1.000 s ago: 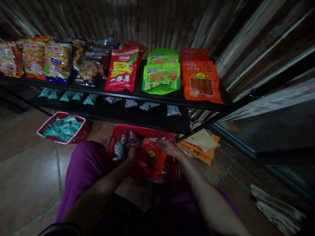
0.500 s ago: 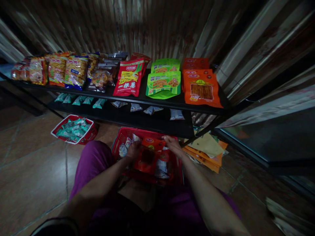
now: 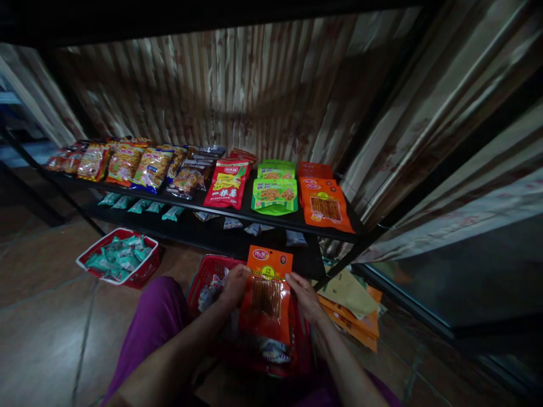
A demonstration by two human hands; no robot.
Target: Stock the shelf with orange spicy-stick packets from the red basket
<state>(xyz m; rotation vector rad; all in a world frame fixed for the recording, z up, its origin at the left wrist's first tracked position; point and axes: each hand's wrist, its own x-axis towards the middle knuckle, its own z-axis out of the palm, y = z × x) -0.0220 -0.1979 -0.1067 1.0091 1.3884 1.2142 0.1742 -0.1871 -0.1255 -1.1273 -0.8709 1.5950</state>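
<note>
Between my hands an orange snack bag [image 3: 268, 297] stands tilted up, its clear window showing brown sticks inside. My left hand [image 3: 236, 284] grips its left edge, thumb on the front. At the opposite edge, my right hand [image 3: 304, 295] pinches the bag near its upper part. Beneath it sits a red plastic basket [image 3: 203, 264] holding small white-and-blue striped packets [image 3: 275, 351]; the bag hides part of them. On the shelf ahead, similar orange bags [image 3: 326, 206] stand at the right end.
A black shelf [image 3: 271, 217] carries green bags [image 3: 275, 195], a red bag [image 3: 228, 183] and several noodle-like snack bags. Small packets lie on its lower board. A second red basket [image 3: 146, 272] with teal packets stands left; flattened orange packaging [image 3: 360, 316] lies right.
The orange bag has come up out of the basket towards the shelf, and both hands now hold its sides. The view has tilted upward, showing more of the curtain.
</note>
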